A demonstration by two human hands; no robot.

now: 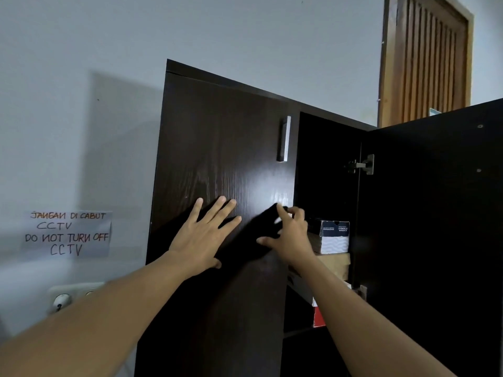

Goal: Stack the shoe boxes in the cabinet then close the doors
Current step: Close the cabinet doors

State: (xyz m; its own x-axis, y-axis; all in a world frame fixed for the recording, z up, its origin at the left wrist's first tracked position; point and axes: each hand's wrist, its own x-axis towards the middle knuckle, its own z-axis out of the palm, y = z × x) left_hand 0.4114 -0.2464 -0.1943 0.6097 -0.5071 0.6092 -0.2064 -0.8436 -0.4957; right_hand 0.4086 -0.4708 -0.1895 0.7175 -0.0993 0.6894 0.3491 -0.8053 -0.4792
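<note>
Boxes in, doors next!
The left hand (202,235) lies flat on the left door (217,145), fingers spread wide. The right hand (288,235) sits at that door's free edge, fingers bent, too blurred to tell if it grips. The shoe boxes (333,240) sit stacked inside the cabinet (326,159). This looks like the closing step; next, the wide-open right door (435,213) needs swinging in.

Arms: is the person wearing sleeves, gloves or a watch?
No. The left forearm and right forearm are bare, with no sleeve in view. The left grip and right grip wear no glove, and no ring or watch shows.
</note>
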